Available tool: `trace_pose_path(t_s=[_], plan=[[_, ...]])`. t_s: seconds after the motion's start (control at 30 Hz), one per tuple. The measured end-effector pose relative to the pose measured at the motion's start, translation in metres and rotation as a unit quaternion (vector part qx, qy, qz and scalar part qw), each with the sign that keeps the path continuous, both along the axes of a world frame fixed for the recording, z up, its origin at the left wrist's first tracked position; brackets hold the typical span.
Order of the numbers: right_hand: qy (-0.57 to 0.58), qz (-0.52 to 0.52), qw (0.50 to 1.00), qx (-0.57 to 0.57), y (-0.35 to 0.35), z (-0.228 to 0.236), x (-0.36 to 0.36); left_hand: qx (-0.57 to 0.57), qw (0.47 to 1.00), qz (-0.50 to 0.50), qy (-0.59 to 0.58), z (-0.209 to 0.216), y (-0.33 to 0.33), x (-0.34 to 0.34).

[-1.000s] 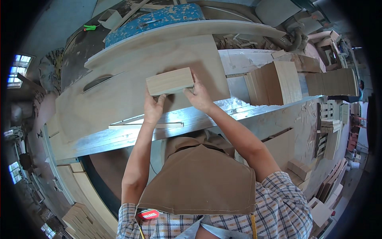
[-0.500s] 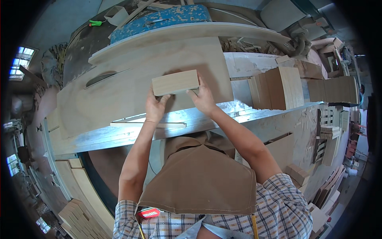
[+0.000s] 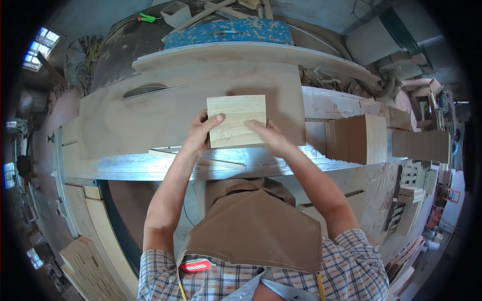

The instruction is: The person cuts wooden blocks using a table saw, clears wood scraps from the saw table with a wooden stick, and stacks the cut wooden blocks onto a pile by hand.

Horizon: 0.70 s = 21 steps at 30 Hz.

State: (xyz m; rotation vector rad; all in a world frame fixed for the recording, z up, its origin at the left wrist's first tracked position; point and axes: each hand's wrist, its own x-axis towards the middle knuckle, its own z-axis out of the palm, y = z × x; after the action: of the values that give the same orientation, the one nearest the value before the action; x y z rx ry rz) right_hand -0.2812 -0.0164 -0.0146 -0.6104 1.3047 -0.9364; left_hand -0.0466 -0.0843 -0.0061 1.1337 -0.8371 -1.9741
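Between my two hands is a pale rectangular wood board (image 3: 237, 113), its broad grained face turned up toward me. Small dark specks mark its lower left part. My left hand (image 3: 201, 131) grips the left edge, thumb on the face and fingers behind. On the right edge, my right hand (image 3: 271, 135) is closed the same way; its fingers are mostly hidden behind the wood. Both hands are above the near edge of a large flat panel (image 3: 165, 115). Just below them runs a shiny metal rail (image 3: 130, 165) with a thin wood strip (image 3: 221, 163) on it.
A saw blade (image 3: 150, 90) rises through a slot in the panel, to the left. A long board (image 3: 251, 52) lies along the far side, before a blue worn cover (image 3: 228, 34). Stacked wood blocks (image 3: 375, 139) stand at right; more stacked pieces (image 3: 90, 266) sit lower left.
The board has been tilted, so its broad face now shows instead of a narrow side. My thumbs have moved onto that face. The whole view has shifted slightly.
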Motion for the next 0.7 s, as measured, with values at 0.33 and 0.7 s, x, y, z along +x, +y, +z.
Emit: trace_pose_path(t_s=[0.33,0.7], plan=[[-0.075,-0.032,0.996,0.044,-0.101,-0.038,0.032,0.073,0.979,0.133,-0.137,-0.050,-0.027,0.030],[0.159,0.073,0.983,0.057,-0.189,-0.015,0.057,0.168,0.978,0.072,-0.102,-0.071,-0.106,-0.005]])
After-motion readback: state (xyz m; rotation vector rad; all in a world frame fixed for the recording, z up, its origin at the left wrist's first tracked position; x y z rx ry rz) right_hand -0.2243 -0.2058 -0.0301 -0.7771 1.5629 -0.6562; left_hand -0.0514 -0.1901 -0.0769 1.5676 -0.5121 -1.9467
